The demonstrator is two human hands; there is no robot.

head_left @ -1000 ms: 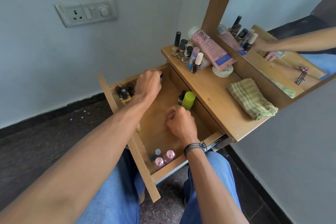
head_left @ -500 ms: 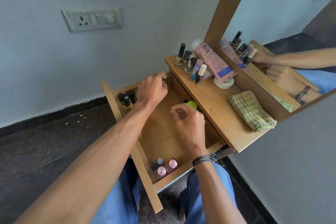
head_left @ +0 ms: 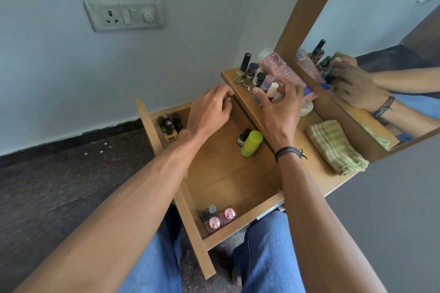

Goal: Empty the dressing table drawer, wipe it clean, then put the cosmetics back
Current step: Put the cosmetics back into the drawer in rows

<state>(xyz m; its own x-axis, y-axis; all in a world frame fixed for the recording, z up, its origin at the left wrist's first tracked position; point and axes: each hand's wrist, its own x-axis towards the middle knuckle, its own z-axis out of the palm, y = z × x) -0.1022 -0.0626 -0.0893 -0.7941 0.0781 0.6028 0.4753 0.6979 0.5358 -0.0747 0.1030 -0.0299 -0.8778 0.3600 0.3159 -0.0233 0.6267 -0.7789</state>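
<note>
Left hand (head_left: 209, 112): hovering over the back of the drawer (head_left: 226, 173), fingers loosely curled, nothing showing in it

Right hand (head_left: 278, 107): up at the counter (head_left: 316, 173), fingers spread round a white-capped bottle (head_left: 272, 89). Honestly can't tell if it's gripping

Drawer: open. Lime bottle (head_left: 251, 143) lying on the counter side, a small black-capped bottle (head_left: 243, 136) just beside it. Dark-capped bottles (head_left: 169, 125) sit in the back left corner and pink-capped bottles (head_left: 220, 219) in the near left corner

Counter: row of nail polishes (head_left: 250, 71), pink tube (head_left: 278, 66), folded green cloth (head_left: 335, 147)
</note>
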